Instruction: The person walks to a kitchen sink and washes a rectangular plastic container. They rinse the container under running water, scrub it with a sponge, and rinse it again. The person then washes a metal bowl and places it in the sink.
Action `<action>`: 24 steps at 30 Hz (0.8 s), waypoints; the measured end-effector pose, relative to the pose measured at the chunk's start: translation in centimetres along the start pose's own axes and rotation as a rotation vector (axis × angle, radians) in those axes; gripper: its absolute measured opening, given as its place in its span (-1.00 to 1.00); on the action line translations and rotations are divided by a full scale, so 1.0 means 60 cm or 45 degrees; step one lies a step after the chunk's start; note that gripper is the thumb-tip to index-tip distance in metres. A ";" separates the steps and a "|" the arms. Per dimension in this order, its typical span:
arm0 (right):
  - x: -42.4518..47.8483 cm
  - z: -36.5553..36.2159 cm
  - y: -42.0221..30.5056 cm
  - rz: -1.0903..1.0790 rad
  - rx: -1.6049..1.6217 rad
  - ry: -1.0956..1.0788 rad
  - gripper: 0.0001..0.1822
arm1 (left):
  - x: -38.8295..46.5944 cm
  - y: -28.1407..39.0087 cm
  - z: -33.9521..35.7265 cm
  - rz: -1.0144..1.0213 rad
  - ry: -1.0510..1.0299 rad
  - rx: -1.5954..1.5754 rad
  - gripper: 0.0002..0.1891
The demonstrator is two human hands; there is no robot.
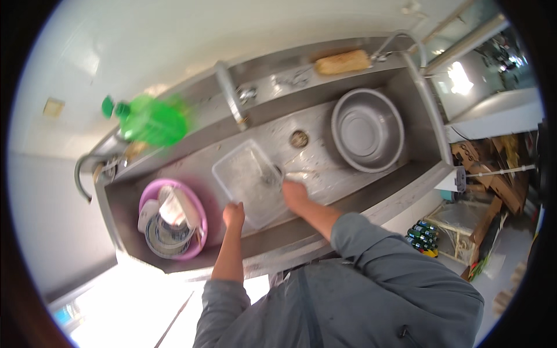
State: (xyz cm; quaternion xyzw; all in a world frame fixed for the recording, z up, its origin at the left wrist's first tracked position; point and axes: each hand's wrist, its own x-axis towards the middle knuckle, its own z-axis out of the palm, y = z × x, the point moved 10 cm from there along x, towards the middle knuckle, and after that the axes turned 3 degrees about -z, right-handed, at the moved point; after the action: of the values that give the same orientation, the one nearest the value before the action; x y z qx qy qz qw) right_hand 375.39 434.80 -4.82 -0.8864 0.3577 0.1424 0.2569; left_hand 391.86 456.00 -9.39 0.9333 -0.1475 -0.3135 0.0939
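A clear rectangular plastic container (251,176) sits tilted in the steel sink (209,158), between my two hands. My left hand (233,214) grips its near left edge. At its right edge, my right hand (294,193) is closed on the rim, the fingertips partly hidden. Water appears to lie in the container, with a small dark shape near its right corner that is too blurred to name. Left of my left hand stands a pink plastic basin (203,222) holding patterned bowls (167,239) and a white cloth-like item (173,209).
A grey metal basin (363,130) stands at the sink's right end, beside the drain (299,138). The faucet (230,95) juts over the sink. On the back ledge are a green jug (152,122) and a yellowish sponge-like block (343,62). Green bottles (422,236) stand on the floor at right.
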 end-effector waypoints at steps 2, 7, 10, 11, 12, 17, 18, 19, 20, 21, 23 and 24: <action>0.009 -0.048 -0.028 -0.136 -0.043 0.032 -0.89 | -0.027 0.008 -0.007 -0.173 -0.225 -0.275 -0.62; 0.005 -0.079 -0.003 0.010 -0.082 0.088 -0.89 | -0.064 -0.016 0.061 -0.518 -0.289 -0.997 -0.73; -0.023 -0.069 0.050 0.311 0.068 0.136 -0.83 | -0.072 -0.026 0.105 -0.644 -0.361 -1.038 -0.75; -0.036 -0.062 0.067 0.448 0.147 0.166 -0.81 | -0.076 -0.026 0.114 -0.673 -0.359 -1.070 -0.75; -0.052 -0.054 0.083 0.585 0.228 0.197 -0.79 | -0.080 -0.026 0.124 -0.700 -0.358 -1.102 -0.75; -0.112 0.133 0.060 0.906 0.999 -0.381 -0.74 | -0.099 -0.013 0.185 -0.863 -0.375 -1.524 -0.78; -0.126 0.114 0.044 0.850 0.956 -0.431 -0.73 | -0.105 -0.022 0.197 -0.915 -0.377 -1.591 -0.78; -0.132 0.091 0.029 0.789 0.917 -0.473 -0.70 | -0.104 -0.019 0.202 -0.874 -0.464 -1.557 -0.78; -0.132 0.065 0.013 0.725 0.878 -0.512 -0.66 | -0.103 -0.015 0.203 -0.829 -0.546 -1.522 -0.78; -0.129 0.028 -0.007 0.639 0.787 -0.537 -0.69 | -0.107 -0.014 0.208 -0.792 -0.628 -1.481 -0.78; -0.110 -0.037 -0.051 0.452 0.597 -0.590 -0.73 | -0.115 -0.022 0.230 -0.812 -0.790 -1.420 -0.73; -0.078 -0.076 -0.066 0.303 0.488 -0.353 -0.72 | -0.120 -0.025 0.239 -0.818 -0.867 -1.391 -0.71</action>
State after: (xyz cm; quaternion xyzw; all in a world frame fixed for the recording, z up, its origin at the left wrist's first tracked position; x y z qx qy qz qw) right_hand 375.22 437.27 2.38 -0.7454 0.4411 0.2213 0.4481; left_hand 377.92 458.63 -17.06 0.6009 0.2912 -0.6282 0.3993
